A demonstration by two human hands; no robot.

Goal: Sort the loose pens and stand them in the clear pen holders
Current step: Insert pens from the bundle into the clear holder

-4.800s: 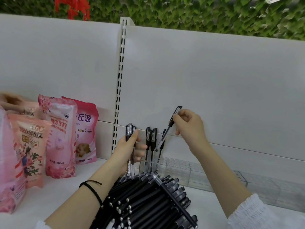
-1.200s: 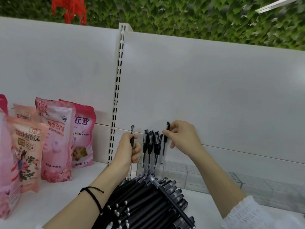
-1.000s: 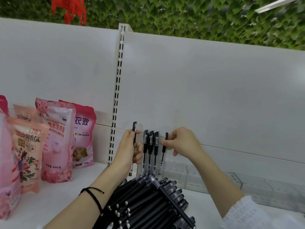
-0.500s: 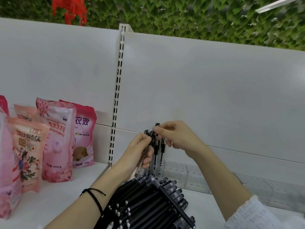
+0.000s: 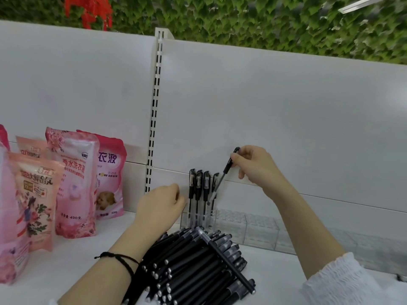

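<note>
Pink pouches [image 5: 72, 183] stand at the far left of a white shelf [image 5: 72, 256]. The left hand [image 5: 159, 205] hovers by the left end of the clear holders [image 5: 259, 230], knuckles toward us. I cannot tell whether its hidden fingers hold anything. Near us lies a pile [image 5: 198, 260] of loose black pens. Beyond it, four pens [image 5: 198, 188] stand upright in the leftmost holder. Just right of them, the right hand [image 5: 255, 168] pinches one pen [image 5: 222, 179] near its capped top, tilted with its tip down toward the holder.

The pens look light, stiff and smooth. They are probably best pinched high on the barrel, leaving the tip free to find a slot.

Half a second ago both hands met at the pen tops. Now the left has dropped lower and the right has lifted away with the pen.
</note>
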